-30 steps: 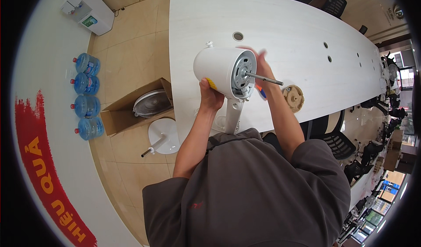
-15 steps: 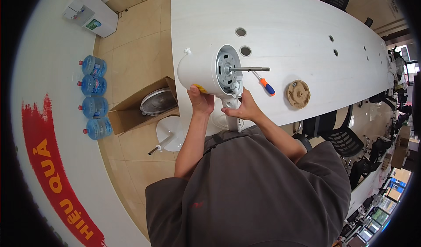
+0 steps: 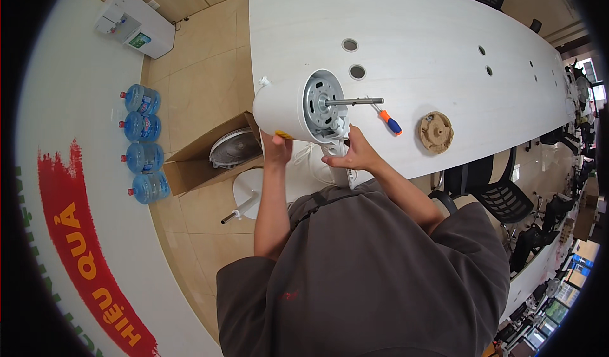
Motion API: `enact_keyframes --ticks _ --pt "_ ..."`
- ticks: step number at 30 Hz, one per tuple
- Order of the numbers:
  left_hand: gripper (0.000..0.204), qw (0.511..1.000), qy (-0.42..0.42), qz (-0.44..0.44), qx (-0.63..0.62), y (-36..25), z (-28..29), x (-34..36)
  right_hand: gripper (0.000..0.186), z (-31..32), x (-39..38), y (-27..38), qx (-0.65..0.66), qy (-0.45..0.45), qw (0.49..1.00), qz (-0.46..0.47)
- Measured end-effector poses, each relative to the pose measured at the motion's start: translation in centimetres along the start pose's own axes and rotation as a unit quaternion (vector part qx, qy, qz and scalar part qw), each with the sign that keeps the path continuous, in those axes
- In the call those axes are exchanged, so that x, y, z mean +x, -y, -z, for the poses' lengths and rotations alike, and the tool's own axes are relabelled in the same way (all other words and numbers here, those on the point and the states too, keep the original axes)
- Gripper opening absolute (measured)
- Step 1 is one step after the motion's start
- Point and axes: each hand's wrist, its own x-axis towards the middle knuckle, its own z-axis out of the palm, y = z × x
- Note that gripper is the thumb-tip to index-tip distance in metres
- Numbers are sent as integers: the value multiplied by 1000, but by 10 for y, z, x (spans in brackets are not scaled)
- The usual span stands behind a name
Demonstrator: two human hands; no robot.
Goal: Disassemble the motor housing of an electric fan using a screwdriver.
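Observation:
Above the near left end of the table I hold a white fan motor housing [image 3: 279, 110], its metal front plate and long steel shaft [image 3: 358, 101] facing right. My left hand [image 3: 277, 149] supports the rounded housing from below, its fingers partly hidden behind it. My right hand [image 3: 353, 153] is closed round the white neck [image 3: 340, 174] under the motor, thumb across it. A white cord [image 3: 311, 163] hangs in loops between my forearms. Right of the shaft lies a screwdriver [image 3: 390, 122] with an orange and blue handle. Farther right rests a round brown moulded pulp piece [image 3: 436, 132].
The white table [image 3: 419, 33] has several round cable holes. On the floor at left stand an open cardboard box [image 3: 184, 167] with a fan grille [image 3: 233, 146], a white round base with a pole [image 3: 244, 198], several blue water bottles [image 3: 143, 125] and a water dispenser [image 3: 133, 24]. Chairs [image 3: 501, 195] stand at right.
The motor housing has shifted slightly left and down, turning a little. My left hand has slid farther left under it. More of the cord shows. The right hand keeps its grip on the neck.

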Motion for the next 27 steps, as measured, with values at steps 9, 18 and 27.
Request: enact_keyframes --ticks 9,18,27 --pt "146 987 151 31 39 -96 3 54 80 5 -3 -7 -9 47 999 -23" --pt "110 949 236 68 198 -104 -5 75 79 -6 -4 -6 -12 -18 999 42" --pt "94 964 147 24 220 -110 -17 48 72 -14 -7 1 -42 -41 998 26"
